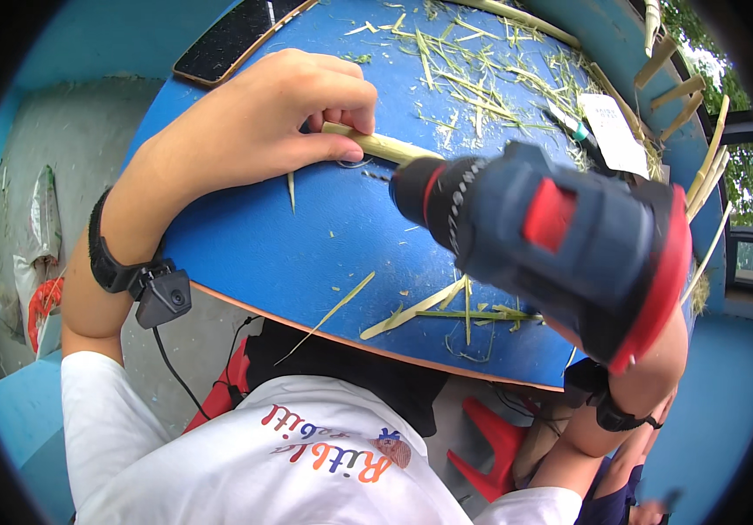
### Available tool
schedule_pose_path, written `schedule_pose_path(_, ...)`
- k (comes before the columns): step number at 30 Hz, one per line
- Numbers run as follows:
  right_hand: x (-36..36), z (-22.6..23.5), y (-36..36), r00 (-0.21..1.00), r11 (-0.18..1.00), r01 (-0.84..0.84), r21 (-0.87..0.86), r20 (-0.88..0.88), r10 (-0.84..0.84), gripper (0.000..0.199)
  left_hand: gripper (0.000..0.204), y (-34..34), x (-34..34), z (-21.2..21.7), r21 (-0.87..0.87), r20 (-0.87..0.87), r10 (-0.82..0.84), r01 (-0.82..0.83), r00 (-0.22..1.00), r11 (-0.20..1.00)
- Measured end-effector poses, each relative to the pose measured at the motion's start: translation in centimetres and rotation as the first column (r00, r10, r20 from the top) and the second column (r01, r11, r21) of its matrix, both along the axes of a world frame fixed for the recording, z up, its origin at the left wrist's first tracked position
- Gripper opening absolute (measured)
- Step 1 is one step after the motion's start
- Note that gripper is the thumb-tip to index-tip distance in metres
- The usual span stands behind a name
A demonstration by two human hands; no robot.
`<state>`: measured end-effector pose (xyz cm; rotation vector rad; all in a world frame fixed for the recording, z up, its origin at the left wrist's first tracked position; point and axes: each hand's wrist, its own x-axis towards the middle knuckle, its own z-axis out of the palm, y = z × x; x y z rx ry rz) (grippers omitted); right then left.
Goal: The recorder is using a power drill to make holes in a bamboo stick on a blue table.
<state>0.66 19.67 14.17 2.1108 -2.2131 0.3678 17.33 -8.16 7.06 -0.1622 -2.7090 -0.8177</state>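
Note:
My left hand (320,109) is closed around one end of a pale green piece of plant stalk (385,146), thumb below and fingers curled over it, at the blue table (254,223). The stalk's right end passes behind the drill's chuck. A blue, black and red cordless drill (560,227) is held up at the right by my right hand (562,331), which is mostly hidden behind the drill's body. Its thin twist bit (376,176) points left, just below the stalk and close to my left thumb. Whether the bit touches anything, I cannot tell.
Green shavings (473,83) litter the far table. Split strips (416,311) lie near its front edge. A phone (236,39) lies at the far left. A white tag (613,131) and several stalks (683,92) are at the right. A red stool (490,446) stands below.

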Motion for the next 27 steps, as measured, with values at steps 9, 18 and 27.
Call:
schedule_pose_path(9,-0.1,0.6,-0.6,0.994,0.999,0.054,0.004,0.090,-0.054,0.047,0.016,-0.9,0.3,-0.6,0.023,0.006,0.001,-0.001,1.000,1.000)
schedule_pose_path(18,0.2,1.0,-0.7,0.965,0.993,0.115,0.032,0.235,-0.120,0.047,0.016,-1.2,0.5,-0.9,0.014,-0.026,-0.030,0.030,0.999,0.999)
schedule_pose_path(27,0.3,0.9,0.0,0.942,0.987,0.136,0.087,0.296,-0.156,0.047,0.016,-0.7,0.0,-0.8,-0.016,-0.034,-0.047,0.046,0.998,0.999)
